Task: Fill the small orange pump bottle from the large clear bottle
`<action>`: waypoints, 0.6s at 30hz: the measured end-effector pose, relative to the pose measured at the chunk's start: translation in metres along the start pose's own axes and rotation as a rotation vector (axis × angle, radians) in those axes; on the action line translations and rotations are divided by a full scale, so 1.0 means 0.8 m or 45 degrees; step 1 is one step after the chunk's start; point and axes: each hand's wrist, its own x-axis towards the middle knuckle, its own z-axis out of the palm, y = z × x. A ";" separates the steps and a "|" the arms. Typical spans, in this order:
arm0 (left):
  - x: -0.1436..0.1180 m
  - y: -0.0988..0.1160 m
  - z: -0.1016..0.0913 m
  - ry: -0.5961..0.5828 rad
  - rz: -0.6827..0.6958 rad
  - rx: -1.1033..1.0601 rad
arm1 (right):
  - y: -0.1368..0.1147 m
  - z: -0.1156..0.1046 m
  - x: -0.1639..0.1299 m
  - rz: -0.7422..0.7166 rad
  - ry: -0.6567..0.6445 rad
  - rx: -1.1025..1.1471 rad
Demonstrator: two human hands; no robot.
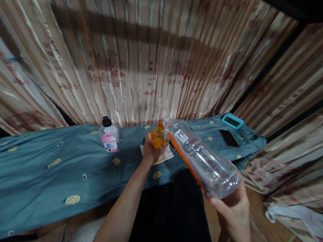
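My right hand grips the base of a large clear plastic bottle with an orange label edge. The bottle slants up and left, its neck against an orange see-through container. My left hand is wrapped round that container, which looks like a small bottle; its exact kind is hard to make out. I cannot tell whether liquid passes between the two. Beneath my left hand, partly covered, lies a white paper or cloth on the teal patterned cloth.
A clear bottle with a black cap and pink label stands upright to the left. On the right lie a dark phone and a blue-rimmed device. Pleated curtains hang behind and to the right. A whitish cloth is low on the right.
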 end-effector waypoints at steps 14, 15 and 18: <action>-0.002 0.018 -0.003 -0.044 -0.037 0.012 | -0.004 -0.002 0.000 0.020 0.007 -0.001; -0.002 0.018 -0.004 -0.044 -0.039 0.018 | -0.004 -0.003 0.000 0.021 0.008 -0.003; -0.002 0.019 -0.005 -0.043 -0.021 0.048 | -0.003 -0.003 0.001 0.015 0.020 -0.014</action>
